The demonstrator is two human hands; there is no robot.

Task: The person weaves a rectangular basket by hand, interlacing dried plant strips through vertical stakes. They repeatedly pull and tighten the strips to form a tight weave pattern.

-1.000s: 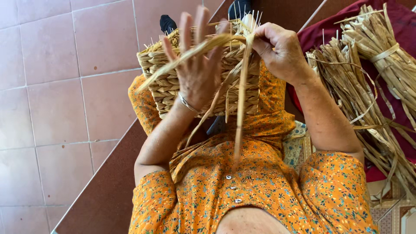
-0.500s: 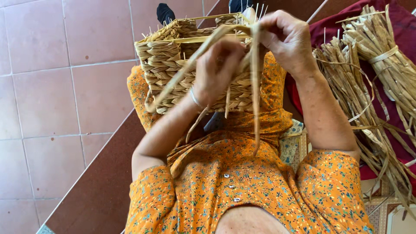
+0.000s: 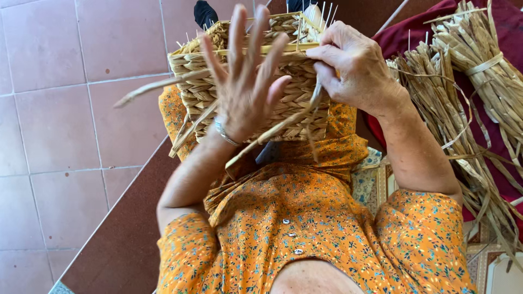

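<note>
Since half a second ago: left hand [image 3: 245,87] has opened from a curl against the basket into a flat spread; the basket [image 3: 256,81] sits lower and closer in view.
Left hand: I hold it up in front of the basket's near wall, fingers wide apart and straight, palm toward the weave, gripping nothing. A silver bracelet [image 3: 226,132] circles my wrist.
Right hand: my right hand [image 3: 354,68] is at the basket's right top corner, fingers pressed together and pinched on a straw strand [image 3: 283,126] that runs down and leftward across the basket front.
Basket: half-woven, pale straw, resting on my lap against my orange flowered dress [image 3: 305,218], thin upright spokes poking above its rim.
Loose strand: another long strand [image 3: 158,87] sticks out to the left from the basket's wall over the floor.
Beside me: tied bundles of dry straw [image 3: 463,92] lie on a dark red cloth [image 3: 506,22] to my right.
Floor: pinkish tiles [image 3: 65,109] on my left.
</note>
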